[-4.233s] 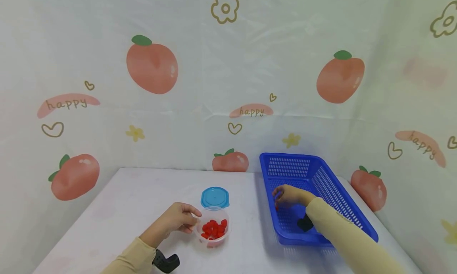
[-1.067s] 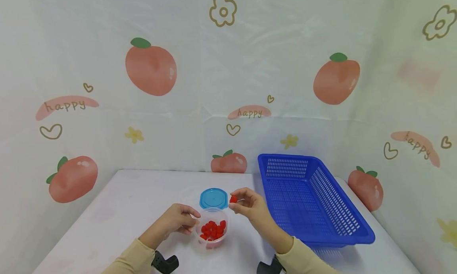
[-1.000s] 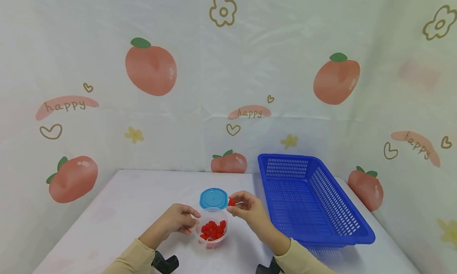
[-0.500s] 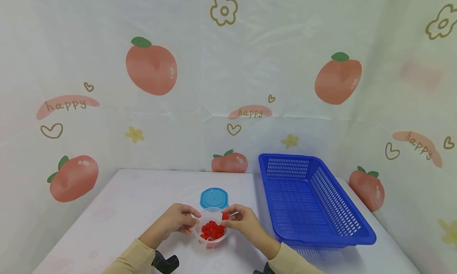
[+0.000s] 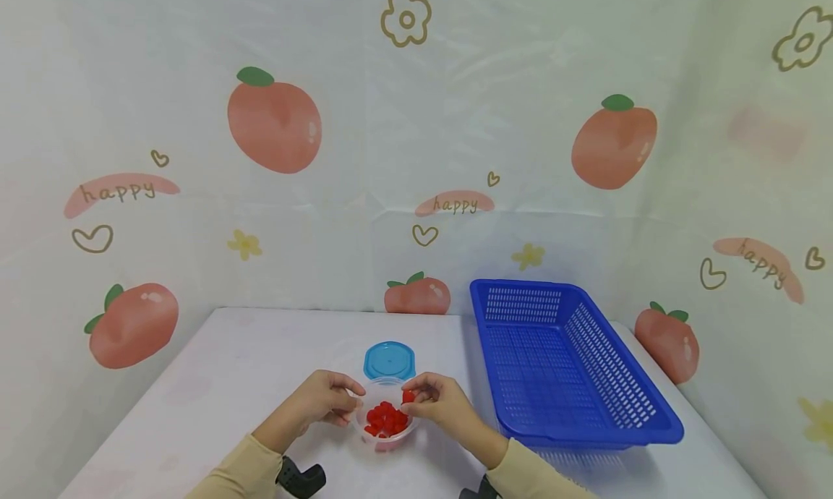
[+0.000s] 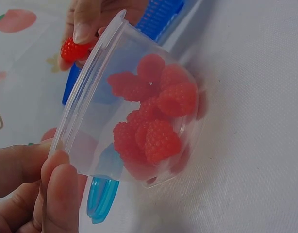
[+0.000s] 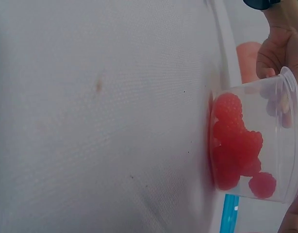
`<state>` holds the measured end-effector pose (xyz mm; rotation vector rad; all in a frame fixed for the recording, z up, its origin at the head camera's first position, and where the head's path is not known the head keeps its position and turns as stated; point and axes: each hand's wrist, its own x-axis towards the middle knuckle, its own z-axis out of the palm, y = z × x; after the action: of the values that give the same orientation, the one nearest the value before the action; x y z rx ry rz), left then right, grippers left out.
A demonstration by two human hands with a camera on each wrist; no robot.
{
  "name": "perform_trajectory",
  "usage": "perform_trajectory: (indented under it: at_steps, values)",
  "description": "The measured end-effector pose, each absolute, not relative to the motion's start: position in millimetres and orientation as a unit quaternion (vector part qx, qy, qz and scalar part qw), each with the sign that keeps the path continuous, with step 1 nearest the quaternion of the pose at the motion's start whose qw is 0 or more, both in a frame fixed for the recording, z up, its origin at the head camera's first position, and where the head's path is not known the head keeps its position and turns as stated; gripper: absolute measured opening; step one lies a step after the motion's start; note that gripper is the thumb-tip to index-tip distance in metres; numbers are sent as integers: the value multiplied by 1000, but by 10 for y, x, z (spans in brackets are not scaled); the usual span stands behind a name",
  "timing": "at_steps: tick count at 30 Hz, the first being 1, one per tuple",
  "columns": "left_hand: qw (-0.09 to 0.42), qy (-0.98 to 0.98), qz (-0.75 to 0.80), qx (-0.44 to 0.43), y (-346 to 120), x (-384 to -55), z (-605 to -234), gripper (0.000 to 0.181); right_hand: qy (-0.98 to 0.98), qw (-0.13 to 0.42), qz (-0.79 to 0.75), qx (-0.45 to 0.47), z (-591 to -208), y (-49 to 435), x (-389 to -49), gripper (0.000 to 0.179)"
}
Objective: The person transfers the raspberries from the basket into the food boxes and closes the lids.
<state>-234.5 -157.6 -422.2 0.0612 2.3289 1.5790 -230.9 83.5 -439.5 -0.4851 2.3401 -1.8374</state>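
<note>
A clear round plastic tub [image 5: 379, 393] stands on the table with several red raspberries [image 5: 386, 418] piled in its bottom. My left hand [image 5: 322, 399] pinches the tub's rim at the left side, thumb and fingers on the edge, as the left wrist view shows closely. Between the thumb and fingertips of my right hand [image 5: 447, 406] is one raspberry [image 6: 74, 50], held at the tub's right rim, level with its opening. In the right wrist view the tub's side wall [image 7: 269, 145] shows the berries through it, while the right hand's fingertips are out of sight.
A blue lid [image 5: 390, 361] lies just behind the tub. To the right stands a large blue slotted basket [image 5: 586, 441], close to my right forearm. The white table [image 5: 260, 354] ends at a printed backdrop cloth [image 5: 364, 159].
My right hand was in the basket at first, then came left with a raspberry and lowered to the tub's right rim. The left hand has stayed on the rim.
</note>
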Motion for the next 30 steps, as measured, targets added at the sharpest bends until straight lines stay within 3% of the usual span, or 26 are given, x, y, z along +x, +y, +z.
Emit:
perform_trajectory:
  at_steps: [30]
  values:
    - [159,821,548,15,-1571,-2355,-4246,23,775,62,-607,-166,-4370,826,-2291,29]
